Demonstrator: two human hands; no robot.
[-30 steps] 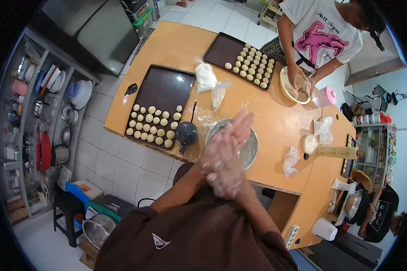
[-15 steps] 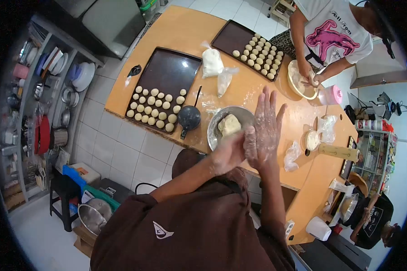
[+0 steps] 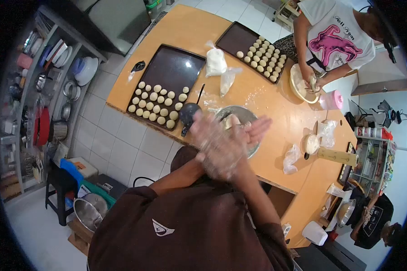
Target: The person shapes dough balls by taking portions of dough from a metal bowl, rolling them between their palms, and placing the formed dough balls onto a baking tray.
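Over the near edge of the table, my two hands cross with the palms against each other. My right hand [image 3: 219,147] lies on top, blurred by motion, its outstretched fingers pointing up and left. From beneath it the straight fingers of my left hand [image 3: 257,128] extend to the right. Whether anything lies between the palms is hidden. Both are dusted with flour. Just behind them stands a metal bowl [image 3: 248,115] with a lump of dough [image 3: 231,122], partly covered by my hands. A dark round-headed utensil with a thin handle [image 3: 189,113] is left of the bowl.
Dough balls fill the near part of a dark baking tray [image 3: 178,63]; another tray [image 3: 235,36] stands behind. Bags of white powder [image 3: 216,62] lie between them. Opposite, a co-worker [image 3: 334,40] handles dough over a yellow bowl [image 3: 296,86]. A wrap roll [image 3: 338,156] lies right.
My right hand has swung from upright fingers over to the left, across my left hand. My left fingers now show pointing right. The view has shifted slightly.
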